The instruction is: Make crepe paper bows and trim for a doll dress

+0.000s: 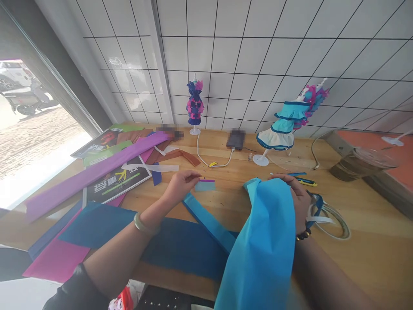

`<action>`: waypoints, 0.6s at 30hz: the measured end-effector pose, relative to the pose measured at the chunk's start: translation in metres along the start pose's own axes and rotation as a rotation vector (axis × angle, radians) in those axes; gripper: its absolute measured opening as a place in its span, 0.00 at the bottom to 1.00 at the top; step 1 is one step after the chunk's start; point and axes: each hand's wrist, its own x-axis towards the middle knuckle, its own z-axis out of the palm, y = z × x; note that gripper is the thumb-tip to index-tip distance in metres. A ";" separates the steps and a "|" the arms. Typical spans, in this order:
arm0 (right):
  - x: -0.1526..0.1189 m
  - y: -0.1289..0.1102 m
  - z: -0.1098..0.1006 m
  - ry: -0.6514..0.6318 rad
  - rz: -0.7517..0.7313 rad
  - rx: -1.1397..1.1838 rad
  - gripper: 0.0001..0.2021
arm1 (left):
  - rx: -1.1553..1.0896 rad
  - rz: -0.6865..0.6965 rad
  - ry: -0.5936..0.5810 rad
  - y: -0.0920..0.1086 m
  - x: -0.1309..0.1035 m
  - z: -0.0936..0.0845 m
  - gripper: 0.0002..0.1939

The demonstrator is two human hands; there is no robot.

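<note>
My right hand (pixel 298 200) is closed on a large bright blue sheet (pixel 267 241), fabric or crepe paper, which hangs in folds toward me and hides most of the fingers. A narrow folded blue strip (pixel 208 221) runs from below my left hand to the sheet. My left hand (pixel 182 185) has its thumb and fingertips pinched together above the table; what they hold, if anything, is too small to tell. Just right of those fingertips lies a small light blue piece (pixel 205 186) with a purple strip (pixel 207 181) along its top edge.
Two small dress forms, one in a purple and pink dress (pixel 195 103), one in a tiered blue and white dress (pixel 280 127), stand by the tiled wall. A yellow cutter (pixel 308 182), coiled cable (pixel 338 224), clear container (pixel 361 163), printed sheets (pixel 116 183) and dark blue sheet (pixel 183 245) surround my hands.
</note>
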 end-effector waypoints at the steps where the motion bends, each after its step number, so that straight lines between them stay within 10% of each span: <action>1: -0.001 -0.001 0.000 -0.009 0.004 0.009 0.09 | 0.012 0.007 -0.039 -0.002 0.000 0.001 0.13; 18: -0.004 0.004 0.002 -0.082 0.001 0.046 0.07 | 0.739 0.473 -0.234 -0.003 0.001 0.010 0.17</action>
